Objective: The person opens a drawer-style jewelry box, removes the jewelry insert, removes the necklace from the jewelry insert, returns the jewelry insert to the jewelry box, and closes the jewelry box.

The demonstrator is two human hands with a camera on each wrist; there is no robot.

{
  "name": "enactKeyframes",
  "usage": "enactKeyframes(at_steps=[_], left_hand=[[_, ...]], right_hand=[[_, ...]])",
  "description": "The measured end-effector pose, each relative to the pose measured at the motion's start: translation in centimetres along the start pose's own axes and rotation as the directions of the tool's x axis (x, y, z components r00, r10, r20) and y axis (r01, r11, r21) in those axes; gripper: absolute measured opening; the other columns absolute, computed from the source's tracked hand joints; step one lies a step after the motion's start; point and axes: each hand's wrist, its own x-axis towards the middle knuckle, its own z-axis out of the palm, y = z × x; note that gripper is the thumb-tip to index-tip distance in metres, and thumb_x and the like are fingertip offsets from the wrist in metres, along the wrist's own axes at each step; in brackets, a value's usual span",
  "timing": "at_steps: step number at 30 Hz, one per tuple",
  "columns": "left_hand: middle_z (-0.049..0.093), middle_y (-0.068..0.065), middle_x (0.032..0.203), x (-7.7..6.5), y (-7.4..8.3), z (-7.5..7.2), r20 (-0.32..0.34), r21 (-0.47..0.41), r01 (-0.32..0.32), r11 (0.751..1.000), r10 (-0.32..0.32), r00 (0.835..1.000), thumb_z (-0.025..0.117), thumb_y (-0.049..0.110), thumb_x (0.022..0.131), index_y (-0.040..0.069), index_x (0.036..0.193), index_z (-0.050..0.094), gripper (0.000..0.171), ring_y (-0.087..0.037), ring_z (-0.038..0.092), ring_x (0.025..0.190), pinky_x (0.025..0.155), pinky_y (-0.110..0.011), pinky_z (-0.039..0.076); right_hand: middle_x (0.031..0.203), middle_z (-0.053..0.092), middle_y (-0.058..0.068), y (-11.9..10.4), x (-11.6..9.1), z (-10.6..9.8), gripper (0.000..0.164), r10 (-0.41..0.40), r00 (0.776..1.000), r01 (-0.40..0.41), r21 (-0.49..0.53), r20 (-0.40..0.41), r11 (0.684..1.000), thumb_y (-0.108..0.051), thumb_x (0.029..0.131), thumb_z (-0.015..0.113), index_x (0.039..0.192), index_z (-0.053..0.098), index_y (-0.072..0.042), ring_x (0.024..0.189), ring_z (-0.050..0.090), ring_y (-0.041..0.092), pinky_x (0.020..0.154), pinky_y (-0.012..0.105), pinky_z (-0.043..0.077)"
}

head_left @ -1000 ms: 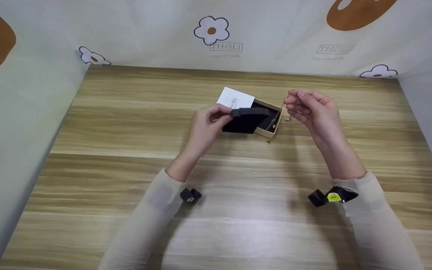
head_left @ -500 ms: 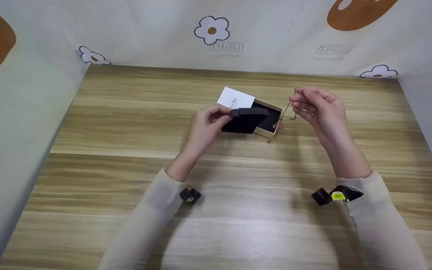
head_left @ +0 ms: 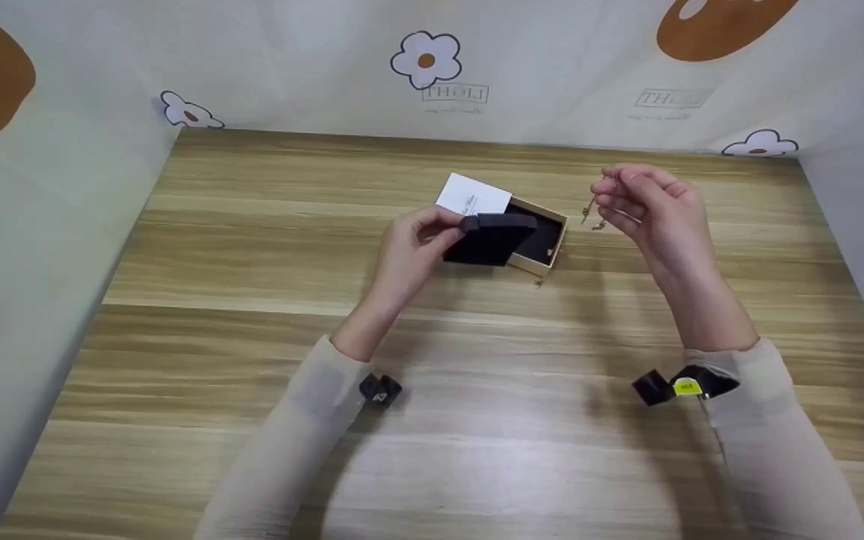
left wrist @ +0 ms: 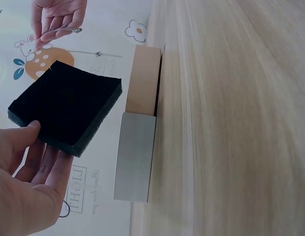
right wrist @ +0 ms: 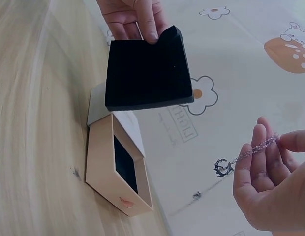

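Note:
My left hand (head_left: 417, 244) pinches one corner of a square black foam pad (left wrist: 69, 103) between thumb and fingers, raised and tilted near the small box. The pad's velvety face and rough cut edge show in the left wrist view. In the air right of the box, my right hand (head_left: 657, 214) pinches a fine silver chain necklace (right wrist: 253, 151). A round openwork pendant (right wrist: 222, 168) hangs by the fingers, and a smaller charm (right wrist: 197, 195) dangles lower on a strand. Below the pad, the beige box (right wrist: 101, 157) stands with its black-lined inside partly exposed.
A white printed lid (head_left: 473, 193) sits at the left end of the box. One tiny dark item (head_left: 538, 283) lies on the wood-grain table (head_left: 252, 255) in front of the box. Behind the table rises a patterned cloth backdrop (head_left: 312, 67). Each wrist carries a black camera.
My right hand has moved right and slightly away from me, drawing the necklace strand out of the box and clear of its edge. The left hand and pad have stayed nearly still.

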Motion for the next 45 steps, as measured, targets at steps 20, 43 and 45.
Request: enactKeyframes(at_steps=[20,43,45], left_hand=[[0.073,-0.019,0.107,0.0,-0.2,-0.3,-0.015,-0.025,-0.022,0.999,0.021,1.000,0.067,-0.004,0.090,-0.007,0.104,0.071,0.015,-0.022,0.072,0.102,0.091,-0.026,0.058],[0.072,-0.019,0.107,-0.1,-0.2,-0.4,-0.016,-0.012,-0.009,1.000,0.009,1.000,0.067,-0.003,0.090,-0.006,0.104,0.071,0.015,-0.023,0.072,0.102,0.091,-0.027,0.059],[0.073,-0.018,0.107,-0.1,-0.2,-0.5,-0.018,-0.006,-0.005,1.000,0.005,1.000,0.068,-0.002,0.090,-0.006,0.104,0.071,0.014,-0.022,0.072,0.102,0.091,-0.027,0.059]], right_hand=[[0.085,0.077,0.015,-1.4,0.1,-1.6,0.013,-0.008,1.000,0.008,0.074,-0.003,0.997,-0.005,0.096,0.064,0.100,0.071,0.006,0.075,0.074,0.021,0.071,0.029,0.063],[0.089,0.076,0.018,-3.1,0.1,-4.0,0.014,-0.008,1.000,0.009,0.111,-0.008,0.994,-0.001,0.097,0.061,0.103,0.070,0.008,0.077,0.075,0.025,0.071,0.032,0.063],[0.090,0.076,0.018,-3.2,0.1,-4.3,0.014,-0.004,1.000,0.005,0.109,-0.007,0.994,-0.002,0.097,0.060,0.103,0.069,0.008,0.077,0.074,0.025,0.071,0.032,0.063]])
